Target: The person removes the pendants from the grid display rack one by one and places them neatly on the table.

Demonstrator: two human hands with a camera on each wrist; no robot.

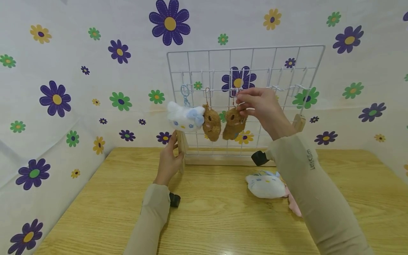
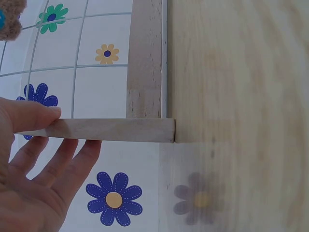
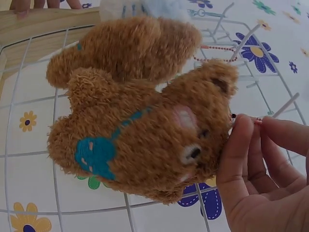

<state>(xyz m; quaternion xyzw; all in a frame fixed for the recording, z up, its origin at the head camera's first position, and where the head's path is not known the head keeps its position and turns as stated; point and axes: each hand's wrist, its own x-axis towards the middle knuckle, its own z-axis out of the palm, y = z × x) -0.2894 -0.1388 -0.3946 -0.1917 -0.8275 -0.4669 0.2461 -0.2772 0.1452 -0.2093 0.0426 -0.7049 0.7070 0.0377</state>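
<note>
A white wire grid rack (image 1: 220,160) with a wooden base stands on the table. My left hand (image 1: 169,163) grips its left wooden upright (image 2: 106,129), thumb on one side and fingers on the other. At a hook near the middle, my right hand (image 1: 266,109) pinches the pinkish bead chain (image 3: 258,120) of a brown bear plush keychain (image 3: 159,140) with a blue patch. Left of it another brown plush keychain (image 1: 211,125) hangs by a bead chain. Beside that hangs a white cat plush keychain (image 1: 185,117) with a light-blue bow and clasp.
On the wooden table (image 1: 207,219), in front of the rack, lies another white cat plush (image 1: 267,186). A pink thing (image 1: 294,205) beside it is partly hidden by my right sleeve. More white hooks (image 1: 298,86) stick out at the rack's right. Flower-printed cloth hangs behind.
</note>
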